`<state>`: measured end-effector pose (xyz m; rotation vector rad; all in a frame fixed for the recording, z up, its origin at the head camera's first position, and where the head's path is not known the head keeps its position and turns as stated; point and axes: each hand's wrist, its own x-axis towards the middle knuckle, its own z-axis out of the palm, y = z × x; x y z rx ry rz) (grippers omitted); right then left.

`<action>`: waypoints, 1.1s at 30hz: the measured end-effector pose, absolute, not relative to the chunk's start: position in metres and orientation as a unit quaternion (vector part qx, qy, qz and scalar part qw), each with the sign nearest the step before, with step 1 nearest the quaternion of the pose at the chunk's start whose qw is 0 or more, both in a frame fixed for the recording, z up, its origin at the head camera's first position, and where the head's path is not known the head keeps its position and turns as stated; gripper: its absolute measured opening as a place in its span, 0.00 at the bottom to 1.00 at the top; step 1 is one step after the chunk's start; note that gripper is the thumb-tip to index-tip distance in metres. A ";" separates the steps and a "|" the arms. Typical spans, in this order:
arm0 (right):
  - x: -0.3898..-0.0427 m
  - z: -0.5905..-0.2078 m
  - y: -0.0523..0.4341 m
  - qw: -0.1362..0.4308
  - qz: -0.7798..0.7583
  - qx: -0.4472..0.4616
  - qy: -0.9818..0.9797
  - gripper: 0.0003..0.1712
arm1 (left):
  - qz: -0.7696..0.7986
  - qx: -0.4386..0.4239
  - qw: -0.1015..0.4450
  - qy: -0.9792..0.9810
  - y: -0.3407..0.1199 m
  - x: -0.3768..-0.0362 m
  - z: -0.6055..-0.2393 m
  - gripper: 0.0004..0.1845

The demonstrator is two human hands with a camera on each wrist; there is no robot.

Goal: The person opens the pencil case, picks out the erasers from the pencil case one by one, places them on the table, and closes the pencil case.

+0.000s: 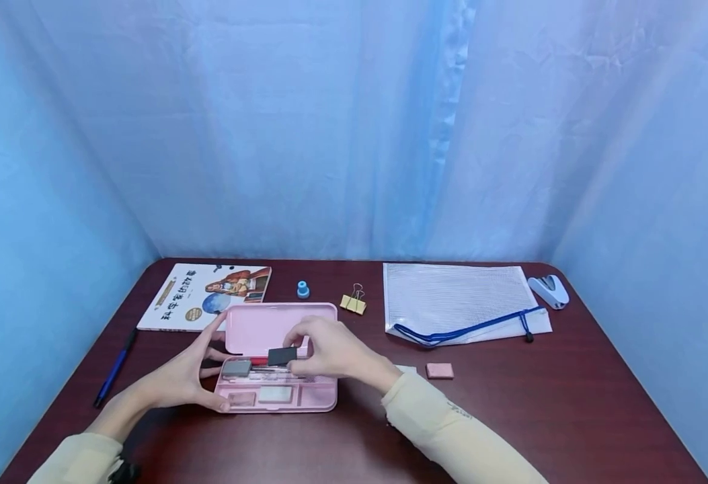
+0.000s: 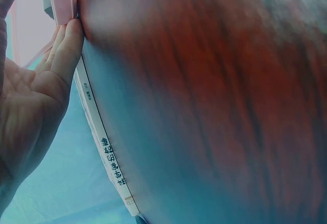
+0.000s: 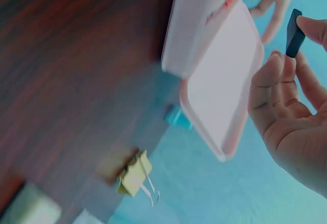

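A pink pencil case (image 1: 319,398) lies with its lid (image 1: 257,328) raised. My left hand (image 1: 175,376) holds its left end, thumb at the front corner and fingers spread toward the lid; in the left wrist view the fingertips meet the case's side. Between thumb and fingertips, my right hand (image 1: 332,349) pinches a dark rectangular eraser (image 3: 295,33) over the back compartment. Inside that compartment lie a grey eraser (image 1: 236,369), pens and something red (image 1: 259,361). A white eraser (image 1: 276,394) and a pinkish block (image 1: 241,399) sit in the front compartment.
Behind the case are a book (image 1: 175,296), a small blue bottle-shaped item (image 1: 302,290) and a yellow binder clip (image 1: 354,304). A blue pen (image 1: 115,368) lies left. A mesh pouch (image 1: 459,296), a stapler-like blue-white item (image 1: 550,292) and a pink eraser (image 1: 440,371) lie right.
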<state>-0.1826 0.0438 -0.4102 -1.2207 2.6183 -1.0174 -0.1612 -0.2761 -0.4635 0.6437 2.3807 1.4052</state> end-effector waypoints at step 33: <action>-0.176 -0.391 0.209 -0.027 -0.363 -0.337 0.869 0.15 | 0.491 0.227 0.147 0.828 -0.278 -0.161 -0.466 0.76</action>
